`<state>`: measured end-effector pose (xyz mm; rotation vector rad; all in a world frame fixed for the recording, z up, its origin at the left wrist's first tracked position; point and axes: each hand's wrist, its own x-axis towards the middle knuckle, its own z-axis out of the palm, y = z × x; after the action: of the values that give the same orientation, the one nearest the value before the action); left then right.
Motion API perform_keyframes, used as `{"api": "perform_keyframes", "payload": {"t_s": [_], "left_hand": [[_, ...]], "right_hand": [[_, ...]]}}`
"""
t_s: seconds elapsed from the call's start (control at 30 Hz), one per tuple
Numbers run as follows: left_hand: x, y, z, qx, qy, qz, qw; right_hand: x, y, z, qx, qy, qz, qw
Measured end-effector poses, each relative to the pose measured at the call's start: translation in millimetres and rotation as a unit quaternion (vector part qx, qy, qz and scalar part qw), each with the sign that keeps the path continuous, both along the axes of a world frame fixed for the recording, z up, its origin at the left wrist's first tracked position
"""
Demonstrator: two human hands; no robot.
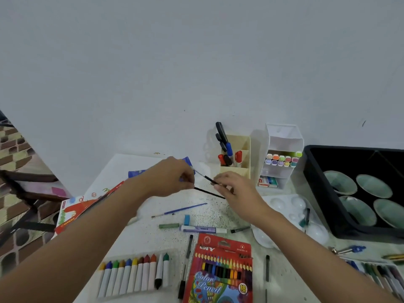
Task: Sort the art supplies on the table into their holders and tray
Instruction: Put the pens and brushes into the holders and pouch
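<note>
Speckled white table (214,215) against a grey wall: left hand (172,178) and right hand (235,190) pinch thin black brushes (205,177); a beige holder (235,171) at its far edge keeps markers (238,157).

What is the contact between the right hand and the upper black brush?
Touching. The head view shows the right hand pinching the upper black brush.

Black tray (314,204) cropped at right; colour pencil box (220,270) cropped at bottom; black brushes (207,178) end hidden inside left hand (172,178) and right hand (231,189).
</note>
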<state>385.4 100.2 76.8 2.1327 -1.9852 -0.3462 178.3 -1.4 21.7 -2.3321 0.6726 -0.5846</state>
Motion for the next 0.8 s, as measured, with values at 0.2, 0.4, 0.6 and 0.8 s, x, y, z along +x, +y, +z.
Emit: {"api": "perform_keyframes", "payload": {"t_s": [0.2, 0.4, 0.6, 0.8], "left_hand": [[-3.8, 1.0, 11.7, -0.040, 0.291, 0.121, 0.948], [-7.4, 9.6, -8.6, -0.051, 0.526, 0.181, 0.829], [9.6, 8.6, -72.6, 0.036, 0.304, 0.224, 0.925], [-6.8, -3.2, -103.6, 0.070, 0.061, 0.137, 0.986]], "right_hand": [[10.4, 5.6, -15.5, 0.190, -0.048, -0.022, 0.980], [8.7, 7.2, -24.6, 0.307, -0.096, -0.023, 0.947], [-3.7, 0.9, -9.6, 0.397, -0.176, -0.074, 0.898], [-10.1, -1.6, -2.7, 0.371, -0.169, -0.089, 0.909]]}}
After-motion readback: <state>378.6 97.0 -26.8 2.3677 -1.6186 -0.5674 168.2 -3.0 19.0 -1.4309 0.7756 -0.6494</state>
